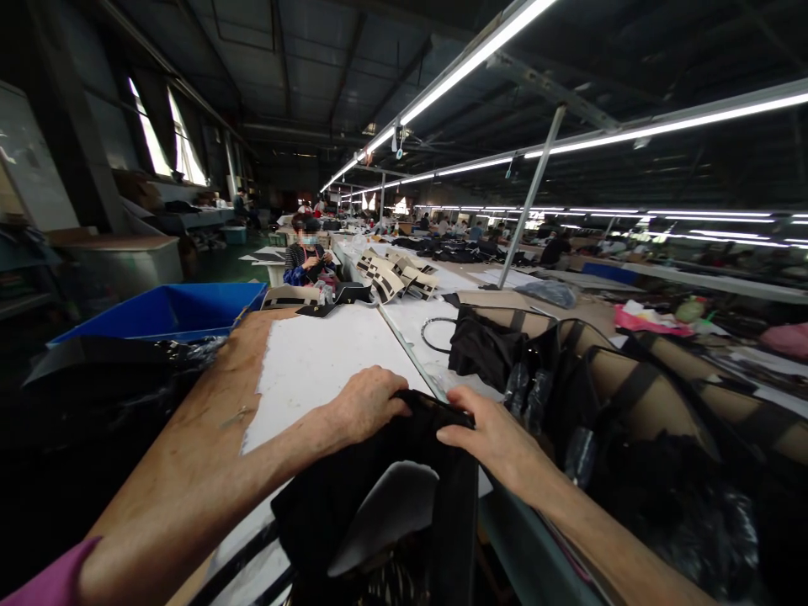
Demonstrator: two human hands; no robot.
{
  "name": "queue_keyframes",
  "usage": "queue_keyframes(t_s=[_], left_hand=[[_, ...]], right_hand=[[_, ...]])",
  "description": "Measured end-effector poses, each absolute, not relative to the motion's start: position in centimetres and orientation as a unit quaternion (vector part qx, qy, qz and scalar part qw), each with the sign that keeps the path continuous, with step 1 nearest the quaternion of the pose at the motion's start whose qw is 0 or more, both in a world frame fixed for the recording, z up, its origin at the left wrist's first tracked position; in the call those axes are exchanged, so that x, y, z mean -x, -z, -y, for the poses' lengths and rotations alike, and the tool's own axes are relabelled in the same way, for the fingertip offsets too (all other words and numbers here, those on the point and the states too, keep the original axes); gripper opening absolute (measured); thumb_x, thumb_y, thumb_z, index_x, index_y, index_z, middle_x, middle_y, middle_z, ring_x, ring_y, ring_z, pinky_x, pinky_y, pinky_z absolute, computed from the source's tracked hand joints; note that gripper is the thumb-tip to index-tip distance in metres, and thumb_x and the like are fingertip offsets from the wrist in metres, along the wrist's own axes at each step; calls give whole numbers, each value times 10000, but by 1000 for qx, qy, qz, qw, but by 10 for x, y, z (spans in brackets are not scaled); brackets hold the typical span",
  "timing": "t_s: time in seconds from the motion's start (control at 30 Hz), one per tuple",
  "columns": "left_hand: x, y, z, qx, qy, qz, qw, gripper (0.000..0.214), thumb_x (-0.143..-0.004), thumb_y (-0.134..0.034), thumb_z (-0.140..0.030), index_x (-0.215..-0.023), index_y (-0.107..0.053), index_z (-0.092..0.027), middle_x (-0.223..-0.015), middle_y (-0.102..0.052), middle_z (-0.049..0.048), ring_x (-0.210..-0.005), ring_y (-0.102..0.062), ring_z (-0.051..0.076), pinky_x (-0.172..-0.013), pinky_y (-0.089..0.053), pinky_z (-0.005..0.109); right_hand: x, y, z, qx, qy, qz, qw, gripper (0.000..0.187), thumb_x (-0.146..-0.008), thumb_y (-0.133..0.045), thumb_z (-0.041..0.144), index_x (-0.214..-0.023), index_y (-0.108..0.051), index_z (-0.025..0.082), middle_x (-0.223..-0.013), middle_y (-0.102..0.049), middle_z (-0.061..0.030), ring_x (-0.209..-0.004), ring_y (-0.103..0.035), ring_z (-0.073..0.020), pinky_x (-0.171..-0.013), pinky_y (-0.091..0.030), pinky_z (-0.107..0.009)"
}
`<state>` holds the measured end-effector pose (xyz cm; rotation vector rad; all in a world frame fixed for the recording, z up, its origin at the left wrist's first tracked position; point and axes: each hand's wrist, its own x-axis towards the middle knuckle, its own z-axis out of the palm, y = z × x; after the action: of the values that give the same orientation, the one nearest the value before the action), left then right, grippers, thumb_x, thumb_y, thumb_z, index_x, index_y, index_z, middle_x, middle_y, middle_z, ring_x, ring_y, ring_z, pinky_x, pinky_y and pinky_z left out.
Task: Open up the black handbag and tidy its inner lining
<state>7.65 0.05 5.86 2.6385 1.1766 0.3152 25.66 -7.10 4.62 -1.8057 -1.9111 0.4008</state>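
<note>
A black fabric bag [379,497] lies in front of me on the white-topped workbench [321,358], with a pale grey lining or paper [395,513] showing inside it. My left hand [369,404] grips the bag's far edge with curled fingers. My right hand [489,433] rests on the same edge just to the right, fingers closed over the black material. Both forearms reach in from below.
A blue plastic bin [170,311] stands at the left beyond dark plastic-wrapped goods [119,379]. Tan-and-black bags [637,387] are piled at the right. Striped bags [395,278] lie farther along the bench. A seated person [307,257] works at the far end; others sit beyond.
</note>
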Motion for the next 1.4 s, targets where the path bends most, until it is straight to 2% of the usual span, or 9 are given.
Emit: queue_keyframes(t_s=[0.2, 0.67, 0.73, 0.83, 0.93, 1.0, 1.1, 1.3, 1.4], left_hand=[[-72, -59, -8, -908, -124, -345, 203, 211, -724, -456, -212, -785, -653, -168, -652, -616, -10, -651, -530, 122, -624, -372, 189], [-60, -46, -15, -861, -126, -326, 369, 260, -748, -445, -286, -794, -647, -129, -606, -541, -29, -546, -424, 80, -513, -320, 165], [-63, -48, -14, -865, -133, -345, 341, 262, -750, -435, -283, -773, -645, -127, -601, -544, -24, -549, -430, 83, -513, -319, 167], [-69, -50, -10, -878, -140, -379, 257, 243, -740, -437, -263, -701, -639, -135, -583, -552, -13, -566, -454, 95, -533, -328, 176], [-72, -49, -5, -882, -138, -413, 178, 225, -734, -442, -249, -678, -639, -157, -603, -589, 6, -598, -499, 118, -574, -350, 199], [-73, -47, -1, -881, -137, -431, 140, 230, -742, -431, -251, -707, -646, -177, -666, -627, 23, -642, -534, 138, -603, -365, 218], [-73, -46, 7, -879, -130, -446, 105, 245, -756, -414, -262, -754, -650, -198, -756, -654, 42, -712, -568, 169, -621, -378, 241], [-64, -53, 11, -890, -128, -415, 140, 234, -762, -420, -246, -752, -648, -196, -666, -627, 12, -654, -549, 143, -628, -376, 223], [-60, -53, 5, -900, -144, -363, 193, 221, -757, -431, -235, -726, -643, -179, -598, -589, -13, -607, -512, 116, -601, -356, 192]], right_hand=[[-266, -56, 61, 656, -156, 713, 191, 163, -746, -468, 213, -769, -628, 227, -627, -555, 22, -658, -514, -155, -576, -325, -234], [-287, -55, 25, 529, -231, 804, 143, 172, -786, -466, 261, -715, -607, 193, -585, -478, 51, -588, -450, -108, -564, -319, -203], [-283, -58, 27, 540, -180, 814, 117, 180, -806, -454, 267, -731, -601, 196, -624, -514, 37, -625, -478, -120, -581, -332, -211], [-264, -65, 38, 604, 2, 795, 54, 89, -768, -519, 199, -818, -592, 197, -769, -582, -19, -770, -514, -182, -667, -359, -270], [-232, -73, 57, 649, 183, 739, 18, 309, -716, -499, 39, -1004, -534, 146, -918, -571, -116, -884, -500, -254, -716, -372, -335], [-211, -77, 70, 667, 192, 719, 25, 355, -741, -418, -4, -1063, -486, 127, -918, -560, -138, -818, -537, -243, -648, -396, -320], [-195, -73, 79, 679, 101, 725, 59, 402, -744, -357, -30, -1088, -442, 159, -887, -572, -100, -684, -576, -202, -573, -406, -291], [-220, -41, 70, 688, -8, 700, 192, 600, -692, -361, -19, -1261, -271, 152, -1142, -513, -105, -905, -544, -179, -781, -405, -282], [-235, -36, 66, 661, -44, 715, 224, 540, -707, -356, 15, -1219, -354, 189, -1023, -577, -45, -867, -547, -147, -810, -388, -266]])
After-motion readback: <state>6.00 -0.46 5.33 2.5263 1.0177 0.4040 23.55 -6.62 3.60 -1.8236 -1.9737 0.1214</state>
